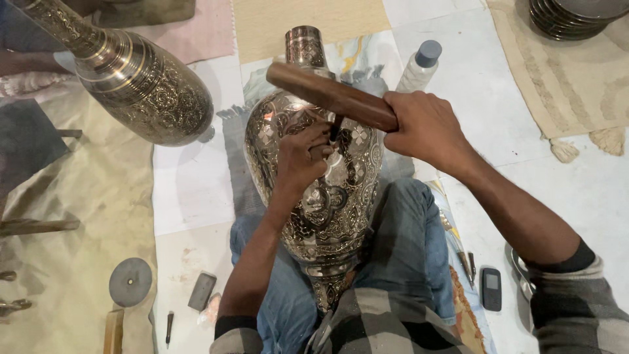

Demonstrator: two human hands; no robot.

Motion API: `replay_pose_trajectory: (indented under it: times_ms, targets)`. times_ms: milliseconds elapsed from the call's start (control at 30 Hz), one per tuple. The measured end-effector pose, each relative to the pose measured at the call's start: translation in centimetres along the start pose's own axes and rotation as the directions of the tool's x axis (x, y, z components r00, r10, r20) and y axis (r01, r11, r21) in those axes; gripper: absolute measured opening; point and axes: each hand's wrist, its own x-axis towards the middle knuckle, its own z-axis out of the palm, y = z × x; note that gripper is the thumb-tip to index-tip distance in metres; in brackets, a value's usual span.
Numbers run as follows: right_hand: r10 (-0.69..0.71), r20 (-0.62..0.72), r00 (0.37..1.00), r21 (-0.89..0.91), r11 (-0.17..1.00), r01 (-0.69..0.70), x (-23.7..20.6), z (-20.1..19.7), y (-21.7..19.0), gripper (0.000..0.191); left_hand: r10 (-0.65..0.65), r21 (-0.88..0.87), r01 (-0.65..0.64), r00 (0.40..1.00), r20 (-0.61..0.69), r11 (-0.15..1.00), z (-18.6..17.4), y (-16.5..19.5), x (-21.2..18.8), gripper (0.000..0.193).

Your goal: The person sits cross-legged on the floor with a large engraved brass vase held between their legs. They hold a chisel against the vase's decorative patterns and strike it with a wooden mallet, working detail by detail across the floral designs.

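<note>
Head view: engraved metal vase [327,196] lies across the person's lap, neck pointing far, foot toward the body, resting on blue jeans [406,242]. Left hand [303,157] sits on the vase's upper body, fingers pinched round a thin dark chisel [335,130] whose tip meets the metal surface. Right hand [424,128] is clenched round the near end of a wooden mallet [327,95]; mallet lies roughly level, running left and far across the vase shoulder, directly above the chisel head; whether they touch, can't tell. Second engraved vase [141,78] lies tilted at far left, apart from the first. White plastic bottle [418,65] with grey cap stands just right of the vase neck. Stack of dark plates [570,19] at far right corner on a beige mat [576,85]. Near left on the floor: round grey disc [130,282], small grey block [202,292], a thin pen-like tool [169,328]. Near right: small dark phone [491,288] and a couple of slim metal tools [462,255] beside the leg.
</note>
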Motion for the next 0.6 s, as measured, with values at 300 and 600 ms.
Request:
replay_pose_trajectory:
  times_ms: [300,600]
  targets:
    - [0.126,0.06,0.99,-0.073,0.99,-0.121,-0.5,-0.1,0.3,0.032,-0.071,-0.073,0.065,0.994,-0.086,0.995,-0.1,0.0,-0.8,0.039]
    - [0.124,0.022,0.992,-0.121,0.985,-0.12,-0.2,0.2,1.2,0.031,0.046,0.161,0.022,0.912,-0.408,0.987,1.6,0.4,-1.6,0.02]
